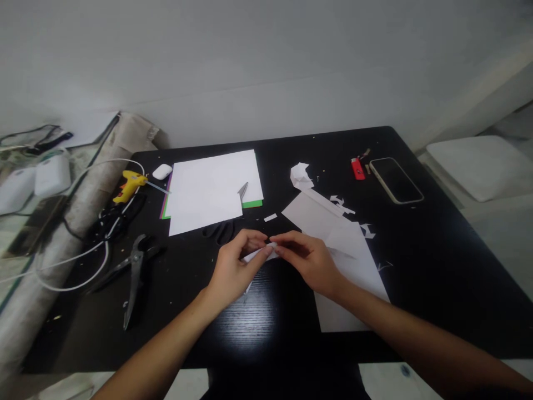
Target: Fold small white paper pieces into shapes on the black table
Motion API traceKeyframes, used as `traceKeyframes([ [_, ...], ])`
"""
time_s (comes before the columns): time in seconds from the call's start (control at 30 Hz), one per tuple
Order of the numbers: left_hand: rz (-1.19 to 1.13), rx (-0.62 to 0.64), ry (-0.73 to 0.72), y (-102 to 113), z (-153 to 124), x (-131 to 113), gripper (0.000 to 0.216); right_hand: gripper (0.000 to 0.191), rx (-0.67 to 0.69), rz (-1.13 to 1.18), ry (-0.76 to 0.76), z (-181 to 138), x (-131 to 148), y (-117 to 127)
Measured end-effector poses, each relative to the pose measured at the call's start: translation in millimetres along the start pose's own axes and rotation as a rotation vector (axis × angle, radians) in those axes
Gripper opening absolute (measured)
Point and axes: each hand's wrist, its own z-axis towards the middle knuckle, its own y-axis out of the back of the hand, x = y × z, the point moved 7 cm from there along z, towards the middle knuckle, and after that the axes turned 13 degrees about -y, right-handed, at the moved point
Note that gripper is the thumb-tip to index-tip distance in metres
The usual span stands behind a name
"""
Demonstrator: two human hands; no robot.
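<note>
A small folded piece of white paper [261, 254] is pinched between both hands above the front middle of the black table. My left hand [236, 262] is closed on its left part, thumb on the near side. At its right end, my right hand [307, 256] grips it between thumb and fingers, and the fingertips of both hands nearly meet. Part of the paper is hidden behind the fingers. Just beyond my left hand lie scissors [220, 230], their blades partly under white sheets [208, 189]. Cut white paper [353, 278] lies beneath and beside my right forearm.
On the table's left are a yellow glue gun [130, 186], pliers [135, 261], a white cable [106, 258] and a white earbud case [162, 171]. Crumpled paper [300, 175] and paper scraps [366, 230] lie right of centre. A red lighter [357, 168] sits beside a phone [395, 180].
</note>
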Motion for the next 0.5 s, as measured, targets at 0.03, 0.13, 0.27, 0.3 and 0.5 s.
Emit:
traceKeyframes([
  [0.03, 0.017, 0.013, -0.004, -0.5, -0.2, -1.0, 0.023, 0.016, -0.011, 0.009, 0.001, -0.3, 0.3, 0.2],
  [0.13, 0.087, 0.050, -0.029, -1.0, -0.4, -3.3, 0.021, 0.016, -0.036, 0.058, 0.002, -1.6, 0.9, 0.7],
  [0.27, 0.149, 0.063, -0.090, 0.5, 0.1, -5.6, 0.014, 0.017, 0.005, 0.117, 0.005, -3.0, 1.7, -2.6],
  [0.3, 0.154, 0.064, -0.102, 0.8, 0.2, -6.1, 0.013, 0.017, 0.015, 0.127, 0.004, -3.2, 1.8, -3.2],
  [0.5, 0.155, 0.068, -0.146, 1.8, 0.5, -10.7, 0.012, 0.018, -0.013, 0.086, -0.007, -3.7, 2.0, -0.4],
])
